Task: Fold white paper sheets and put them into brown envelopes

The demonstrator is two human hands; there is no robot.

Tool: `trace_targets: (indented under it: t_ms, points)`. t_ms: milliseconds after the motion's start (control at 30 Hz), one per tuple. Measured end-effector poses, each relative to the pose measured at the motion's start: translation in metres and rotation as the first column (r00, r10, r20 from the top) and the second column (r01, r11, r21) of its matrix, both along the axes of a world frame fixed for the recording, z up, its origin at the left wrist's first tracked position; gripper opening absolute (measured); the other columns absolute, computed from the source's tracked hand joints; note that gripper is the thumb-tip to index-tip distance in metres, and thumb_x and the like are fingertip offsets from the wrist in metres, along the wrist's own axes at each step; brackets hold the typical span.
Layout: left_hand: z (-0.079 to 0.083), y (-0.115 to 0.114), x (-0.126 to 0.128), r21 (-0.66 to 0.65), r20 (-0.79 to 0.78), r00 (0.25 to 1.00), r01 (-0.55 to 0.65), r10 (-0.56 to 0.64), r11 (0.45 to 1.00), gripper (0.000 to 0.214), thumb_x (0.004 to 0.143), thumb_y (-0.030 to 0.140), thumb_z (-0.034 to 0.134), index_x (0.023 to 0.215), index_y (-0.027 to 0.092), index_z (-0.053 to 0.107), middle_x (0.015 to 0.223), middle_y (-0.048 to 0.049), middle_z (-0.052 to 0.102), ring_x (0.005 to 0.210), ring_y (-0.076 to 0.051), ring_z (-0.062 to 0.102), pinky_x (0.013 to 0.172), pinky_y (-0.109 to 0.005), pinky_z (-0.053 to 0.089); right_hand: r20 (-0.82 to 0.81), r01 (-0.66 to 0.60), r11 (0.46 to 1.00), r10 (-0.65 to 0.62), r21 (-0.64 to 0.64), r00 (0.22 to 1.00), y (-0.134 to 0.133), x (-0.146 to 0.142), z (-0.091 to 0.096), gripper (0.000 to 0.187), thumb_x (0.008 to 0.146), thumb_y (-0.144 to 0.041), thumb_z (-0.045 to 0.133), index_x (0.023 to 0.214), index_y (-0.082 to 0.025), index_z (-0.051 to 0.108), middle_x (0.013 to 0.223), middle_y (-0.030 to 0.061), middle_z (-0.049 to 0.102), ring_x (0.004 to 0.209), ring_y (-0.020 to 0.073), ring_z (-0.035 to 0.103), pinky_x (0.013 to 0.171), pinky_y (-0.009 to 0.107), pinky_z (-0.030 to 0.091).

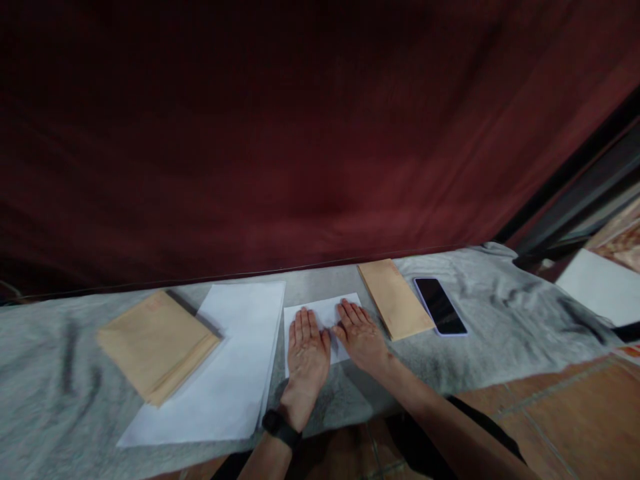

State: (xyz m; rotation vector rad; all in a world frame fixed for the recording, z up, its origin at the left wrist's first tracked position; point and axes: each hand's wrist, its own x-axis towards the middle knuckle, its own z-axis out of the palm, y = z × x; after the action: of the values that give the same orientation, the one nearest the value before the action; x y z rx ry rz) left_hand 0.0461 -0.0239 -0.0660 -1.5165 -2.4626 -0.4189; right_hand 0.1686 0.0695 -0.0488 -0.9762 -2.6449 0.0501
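Observation:
A white sheet of paper (324,308), small enough to look folded, lies on the grey cloth in front of me. My left hand (307,347) rests flat on its left part, fingers stretched out and pointing away from me. On its right part lies my right hand (362,335), also flat with the fingers extended. The hands cover much of the paper. Just right of it is a brown envelope (395,299). To the left, larger white sheets (225,380) lie stacked, partly under a pile of brown envelopes (157,340).
A phone (440,305) with a pale purple edge lies right of the single envelope spot. The grey cloth (505,313) covers the narrow surface. Behind it hangs a dark red curtain (300,147). Tiled floor (575,413) shows at the lower right.

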Motion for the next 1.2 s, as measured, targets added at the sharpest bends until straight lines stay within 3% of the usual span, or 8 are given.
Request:
trace_targets:
  t_ms: [167, 500, 1033, 1200]
  points:
    - [0.002, -0.002, 0.001, -0.01, -0.008, 0.998, -0.061, 0.061, 0.998, 0.058, 0.096, 0.026, 0.038, 0.146, -0.005, 0.042, 0.154, -0.0275, 0.041, 0.147, -0.034, 0.035, 0.12, -0.049, 0.032, 0.014, 0.071, 0.997, -0.072, 0.025, 0.997, -0.001, 0.001, -0.003, 0.052, 0.103, -0.033, 0.044, 0.146, -0.004, 0.049, 0.151, 0.0195, 0.047, 0.14, 0.0287, 0.046, 0.115, 0.043, 0.036]
    - [0.007, -0.003, 0.006, -0.034, 0.018, 0.998, -0.06, 0.06, 0.998, 0.059, 0.097, 0.025, 0.036, 0.148, -0.005, 0.039, 0.156, -0.0272, 0.037, 0.15, -0.032, 0.027, 0.122, -0.049, 0.029, 0.003, 0.072, 0.994, -0.072, 0.088, 0.997, -0.001, 0.009, -0.008, 0.054, 0.102, -0.03, 0.045, 0.147, -0.001, 0.046, 0.15, 0.0225, 0.048, 0.137, 0.0298, 0.05, 0.112, 0.043, 0.04]
    - [0.013, -0.006, 0.009, -0.015, 0.041, 0.998, -0.053, 0.053, 0.998, 0.064, 0.097, 0.028, 0.038, 0.154, 0.002, 0.029, 0.159, -0.0241, 0.032, 0.151, -0.031, 0.024, 0.121, -0.053, 0.028, 0.022, 0.125, 0.992, -0.125, 0.0, 0.992, 0.0, 0.015, 0.004, 0.052, 0.102, -0.029, 0.042, 0.146, -0.003, 0.049, 0.149, 0.0227, 0.049, 0.134, 0.0332, 0.052, 0.114, 0.048, 0.037]
    - [0.015, -0.004, 0.01, -0.032, 0.032, 0.997, -0.068, 0.069, 0.997, 0.061, 0.097, 0.029, 0.039, 0.15, -0.003, 0.036, 0.157, -0.0268, 0.035, 0.15, -0.033, 0.027, 0.121, -0.051, 0.029, -0.039, 0.048, 0.998, -0.049, -0.032, 0.998, 0.004, 0.009, 0.011, 0.054, 0.105, -0.035, 0.036, 0.148, -0.003, 0.046, 0.153, 0.0208, 0.045, 0.143, 0.0308, 0.042, 0.117, 0.047, 0.035]
